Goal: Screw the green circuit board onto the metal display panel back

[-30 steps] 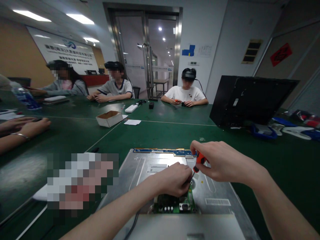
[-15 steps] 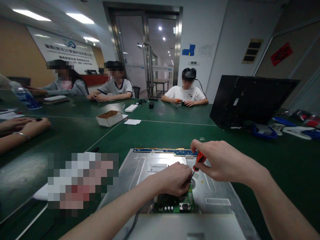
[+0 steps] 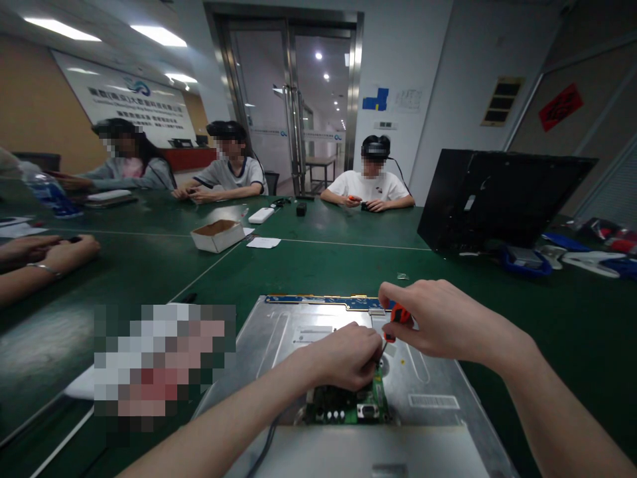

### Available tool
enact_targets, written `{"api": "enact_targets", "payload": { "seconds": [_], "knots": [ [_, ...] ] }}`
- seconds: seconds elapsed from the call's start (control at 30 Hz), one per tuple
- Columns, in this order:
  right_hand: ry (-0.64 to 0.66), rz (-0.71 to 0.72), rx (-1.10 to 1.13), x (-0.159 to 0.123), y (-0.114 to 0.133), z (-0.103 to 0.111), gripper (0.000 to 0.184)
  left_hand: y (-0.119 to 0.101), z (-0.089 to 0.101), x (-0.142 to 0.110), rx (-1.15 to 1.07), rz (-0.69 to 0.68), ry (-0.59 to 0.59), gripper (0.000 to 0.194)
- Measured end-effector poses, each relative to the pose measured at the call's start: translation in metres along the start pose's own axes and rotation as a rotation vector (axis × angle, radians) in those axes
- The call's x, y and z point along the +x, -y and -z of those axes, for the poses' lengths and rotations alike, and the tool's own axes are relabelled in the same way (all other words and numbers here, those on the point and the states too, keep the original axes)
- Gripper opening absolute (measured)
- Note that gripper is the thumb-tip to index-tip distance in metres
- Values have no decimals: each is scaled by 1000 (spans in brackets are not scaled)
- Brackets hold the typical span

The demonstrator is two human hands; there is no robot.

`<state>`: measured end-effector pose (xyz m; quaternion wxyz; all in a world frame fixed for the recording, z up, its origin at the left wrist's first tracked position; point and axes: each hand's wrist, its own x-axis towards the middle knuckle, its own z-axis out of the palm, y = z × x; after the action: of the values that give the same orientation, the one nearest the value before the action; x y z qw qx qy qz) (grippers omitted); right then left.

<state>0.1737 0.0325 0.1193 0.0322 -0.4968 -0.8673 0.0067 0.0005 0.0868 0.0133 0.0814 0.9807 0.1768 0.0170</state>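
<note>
A bare metal display panel [image 3: 288, 342] lies in front of me with its back up. My right hand [image 3: 438, 318] grips a red and black screwdriver [image 3: 399, 315] between thumb and fingers, its shaft slanting down to the left. The tip is hidden beside my left hand [image 3: 351, 355], whose fingers are curled together at the upper edge of a green circuit board [image 3: 343, 408]. Whatever those fingers hold is out of sight. Along the panel's far edge runs a narrow blue circuit board [image 3: 318, 303]. A dark cable [image 3: 266, 446] leads off below my left forearm.
A black monitor housing [image 3: 497, 199] stands at the right, near a blue tray [image 3: 526, 261]. An open cardboard box [image 3: 219, 238] and white paper [image 3: 263, 243] lie on the green table [image 3: 343, 269]. Co-workers sit across it; another person's hands [image 3: 70, 255] are at left.
The screwdriver's handle has turned and tilted slightly in my right hand. My left hand stays in the same place on the board.
</note>
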Motion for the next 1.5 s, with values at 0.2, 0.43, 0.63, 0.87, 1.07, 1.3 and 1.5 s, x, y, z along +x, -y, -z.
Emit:
{"api": "enact_targets", "payload": {
  "seconds": [0.2,0.43,0.63,0.87,1.07,1.3,1.5],
  "knots": [
    [6,43,66,0,1,1,16,1,1,1,-13,-1,18,3],
    [-8,-2,33,2,-2,-2,15,-1,3,1,2,25,27,3],
    [-11,16,27,2,0,-1,13,-1,3,1,9,25,24,4],
    [0,-2,20,1,-2,-1,16,-1,1,0,9,8,6,7],
    [-18,7,32,1,1,-1,13,1,-2,-1,13,-16,-24,6],
    [-12,-6,-7,3,0,-2,12,3,-3,0,6,-15,-16,7],
    [-7,18,34,2,2,0,13,2,-1,-1,-23,-1,0,10]
  ]
}}
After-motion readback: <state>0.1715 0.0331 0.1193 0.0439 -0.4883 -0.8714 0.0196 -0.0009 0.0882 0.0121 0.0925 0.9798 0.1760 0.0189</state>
